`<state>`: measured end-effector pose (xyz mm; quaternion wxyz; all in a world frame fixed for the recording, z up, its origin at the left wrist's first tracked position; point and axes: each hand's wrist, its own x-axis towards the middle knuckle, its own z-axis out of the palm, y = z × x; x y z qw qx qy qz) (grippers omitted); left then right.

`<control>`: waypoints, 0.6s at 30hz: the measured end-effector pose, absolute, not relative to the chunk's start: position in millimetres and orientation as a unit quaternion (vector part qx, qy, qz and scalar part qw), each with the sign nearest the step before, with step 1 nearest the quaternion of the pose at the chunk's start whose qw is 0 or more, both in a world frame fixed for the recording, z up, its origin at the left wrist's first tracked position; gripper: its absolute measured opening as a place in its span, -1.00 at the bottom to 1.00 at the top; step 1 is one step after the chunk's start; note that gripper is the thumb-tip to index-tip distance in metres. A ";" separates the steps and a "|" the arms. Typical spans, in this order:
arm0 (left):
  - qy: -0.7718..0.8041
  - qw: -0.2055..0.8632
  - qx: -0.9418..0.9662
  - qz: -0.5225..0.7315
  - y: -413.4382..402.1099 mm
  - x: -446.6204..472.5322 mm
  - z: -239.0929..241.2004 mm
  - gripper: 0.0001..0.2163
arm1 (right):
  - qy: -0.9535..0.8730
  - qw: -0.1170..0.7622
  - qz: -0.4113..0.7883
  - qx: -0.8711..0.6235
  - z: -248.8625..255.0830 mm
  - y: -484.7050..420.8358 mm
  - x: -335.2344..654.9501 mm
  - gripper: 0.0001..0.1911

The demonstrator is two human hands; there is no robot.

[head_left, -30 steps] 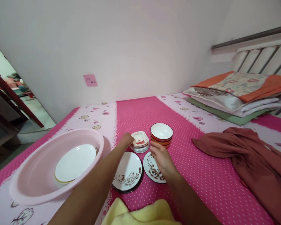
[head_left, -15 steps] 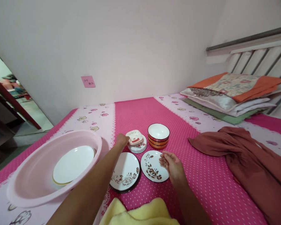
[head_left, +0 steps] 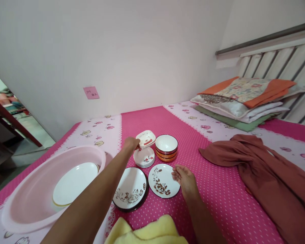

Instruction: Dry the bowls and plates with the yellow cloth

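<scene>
My left hand (head_left: pixel 132 144) grips the left edge of a small white square dish (head_left: pixel 145 138) with a red and pink print. The dish is raised a little and tilted over a stack of small round floral plates (head_left: pixel 144 156). My right hand (head_left: pixel 184 178) is at the right rim of a white plate with brown flowers (head_left: pixel 160 186), fingers loosely curled and apart; whether they touch the rim, I cannot tell. Left of that plate lies a stack of larger dark-rimmed plates (head_left: pixel 130 185), partly behind my left forearm. Several stacked orange bowls (head_left: pixel 166 158) with white insides stand behind.
A pink basin (head_left: pixel 30 183) holding a white plate (head_left: pixel 76 183) stands at left. Yellow cloth (head_left: pixel 147 232) lies in front, a reddish-brown garment (head_left: pixel 256 169) at right. Folded bedding (head_left: pixel 246 98) is piled by the white bed rail (head_left: pixel 277 64). A pink note (head_left: pixel 90 93) is on the wall.
My left hand has lifted the square dish up off the round floral plates, baring their top. My right hand has stayed by the flowered plate. The view has shifted slightly.
</scene>
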<state>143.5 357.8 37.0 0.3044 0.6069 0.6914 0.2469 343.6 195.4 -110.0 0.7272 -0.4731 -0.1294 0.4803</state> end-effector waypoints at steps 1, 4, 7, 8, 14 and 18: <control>0.689 0.317 0.606 0.240 359.1 152.2 41.5 -0.63 | -0.130 0.728 0.481 -0.472 -110.0 195.5 343.3 -0.53; 0.681 0.346 0.606 0.223 362.4 181.9 51.6 -0.63 | -0.130 0.730 0.481 -0.468 -109.2 195.1 342.8 -0.52; 0.672 0.358 0.613 0.212 363.0 210.7 53.6 -0.62 | -0.129 0.733 0.479 -0.466 -107.7 194.9 342.4 -0.53; 0.669 0.359 0.616 0.209 362.6 218.6 52.3 -0.62 | -0.128 0.734 0.480 -0.464 -106.9 195.0 342.2 -0.53; 0.676 0.320 0.637 0.185 358.9 239.8 37.5 -0.62 | -0.132 0.735 0.490 -0.450 -100.4 195.6 338.7 -0.53; 0.688 0.260 0.654 0.176 354.8 243.1 34.4 -0.61 | -0.132 0.735 0.496 -0.443 -97.9 195.6 335.0 -0.53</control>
